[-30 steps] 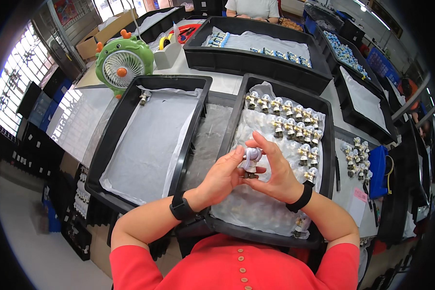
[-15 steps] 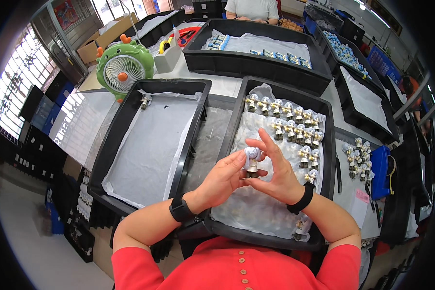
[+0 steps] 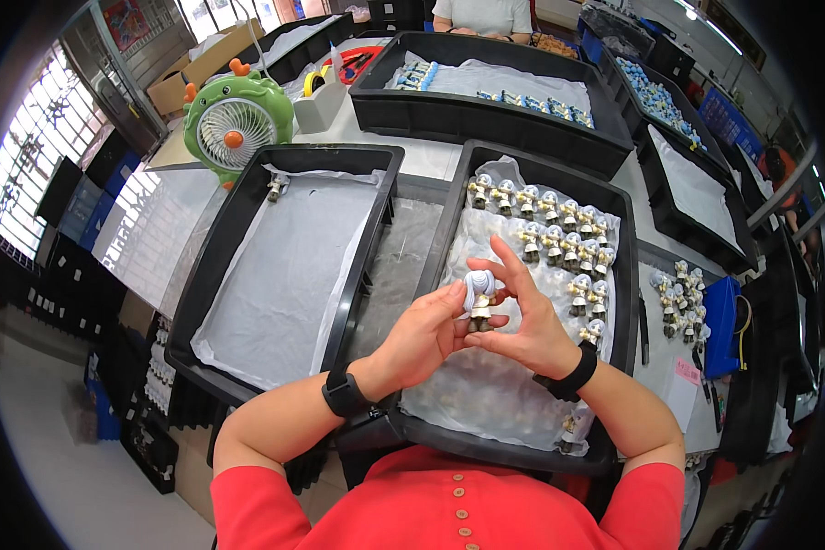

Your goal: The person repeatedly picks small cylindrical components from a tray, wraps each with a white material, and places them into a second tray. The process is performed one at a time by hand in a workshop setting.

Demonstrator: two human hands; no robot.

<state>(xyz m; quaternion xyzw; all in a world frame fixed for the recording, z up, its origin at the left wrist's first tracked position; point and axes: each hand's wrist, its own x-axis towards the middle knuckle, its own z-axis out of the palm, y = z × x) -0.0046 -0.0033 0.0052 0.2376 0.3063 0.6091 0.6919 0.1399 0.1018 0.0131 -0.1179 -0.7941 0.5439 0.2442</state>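
A small figurine [image 3: 479, 299] with pale lavender-white hair, a white coat and dark feet is held upright above the right-hand black tray [image 3: 629, 302]. My left hand [image 3: 428, 332] pinches it from the left side. My right hand [image 3: 530, 323] curves round its other side, thumb at its base and forefinger raised, the fingers touching it. Beneath the hands, several similar figurines [image 3: 552, 240] lie in rows on white sheeting toward the tray's far and right sides. One more figurine [image 3: 570, 433] lies near its front right corner.
To the left stands another black tray [image 3: 192, 302], lined with white sheet, holding one figurine [image 3: 277, 186] in its far corner. Behind it is a green fan [image 3: 238, 126]. A larger tray [image 3: 486, 115] spans the back. More figurines [image 3: 680, 298] and a blue box [image 3: 722, 325] sit at right.
The figurine has turned slightly in my fingers and shows more of its hair. My hands stay in nearly the same place; the view has shifted a little.
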